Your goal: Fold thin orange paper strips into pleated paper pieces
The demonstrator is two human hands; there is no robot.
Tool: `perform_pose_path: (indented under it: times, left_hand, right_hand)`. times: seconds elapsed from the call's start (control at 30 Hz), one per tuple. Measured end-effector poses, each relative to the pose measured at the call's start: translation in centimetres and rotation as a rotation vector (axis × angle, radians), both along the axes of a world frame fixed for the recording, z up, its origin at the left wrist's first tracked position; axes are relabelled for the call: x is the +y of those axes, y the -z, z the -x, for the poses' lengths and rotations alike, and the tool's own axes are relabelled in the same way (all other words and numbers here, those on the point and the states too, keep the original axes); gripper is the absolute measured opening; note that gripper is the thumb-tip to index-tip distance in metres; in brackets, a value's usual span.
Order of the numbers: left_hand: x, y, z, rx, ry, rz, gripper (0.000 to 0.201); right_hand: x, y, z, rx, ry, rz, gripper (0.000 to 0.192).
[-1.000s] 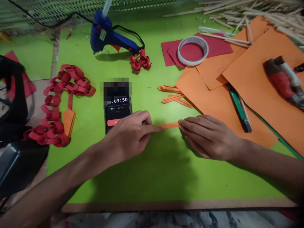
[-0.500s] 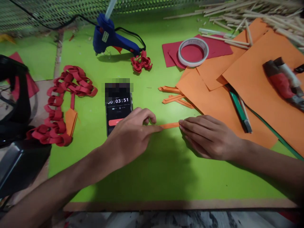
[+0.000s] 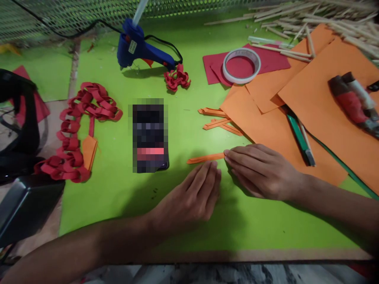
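A narrow folded orange paper strip point(image 3: 204, 158) lies on the green tabletop, its pointed end toward the left. My right hand point(image 3: 265, 171) has its fingers closed on the strip's right end. Just below the strip's middle is my left hand point(image 3: 195, 191), fingers bent and pressed together with the tips at or near its lower edge. Its thumb is out of sight, and I cannot make out whether it pinches anything. Several similar folded orange strips point(image 3: 215, 124) rest farther back, beside the large orange paper sheets point(image 3: 260, 130).
A phone point(image 3: 150, 138) with a blurred screen lies left of centre. Beyond it stand a blue glue gun point(image 3: 142, 49) and a red paper chain point(image 3: 69, 134). A tape roll point(image 3: 227, 65), green cutter point(image 3: 299, 136), pliers point(image 3: 349, 98) and wooden sticks point(image 3: 296, 19) occupy the back and right.
My left hand has left the strip's left end and moved right and nearer to me, uncovering the pointed end and the phone. My right hand stays on the strip's right end.
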State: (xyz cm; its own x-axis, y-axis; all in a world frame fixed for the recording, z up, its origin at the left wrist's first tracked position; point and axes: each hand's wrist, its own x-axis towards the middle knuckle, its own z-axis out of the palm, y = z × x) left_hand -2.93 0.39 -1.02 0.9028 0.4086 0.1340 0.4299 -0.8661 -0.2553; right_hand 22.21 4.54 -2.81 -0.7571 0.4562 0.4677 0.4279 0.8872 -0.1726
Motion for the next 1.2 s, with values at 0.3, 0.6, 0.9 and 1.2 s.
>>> perform_pose_path:
  times: [0.3, 0.6, 0.9, 1.2]
  left_hand:
    - [-0.6, -0.3, 0.0, 0.025, -0.096, -0.053, 0.057]
    - [0.2, -0.7, 0.5, -0.03, -0.099, -0.075, 0.041]
    - [4.2, -1.2, 2.7, -0.261, -0.28, 0.31, 0.023]
    - [4.8, -0.7, 2.7, -0.301, -0.365, 0.535, 0.032]
  right_hand:
    - [0.0, 0.1, 0.0, 0.002, 0.008, -0.009, 0.031]
    - [0.0, 0.1, 0.0, 0.001, 0.002, 0.001, 0.031]
    - [0.0, 0.2, 0.0, 0.002, 0.002, -0.005, 0.031]
    - [0.0, 0.0, 0.0, -0.013, -0.002, 0.008, 0.032]
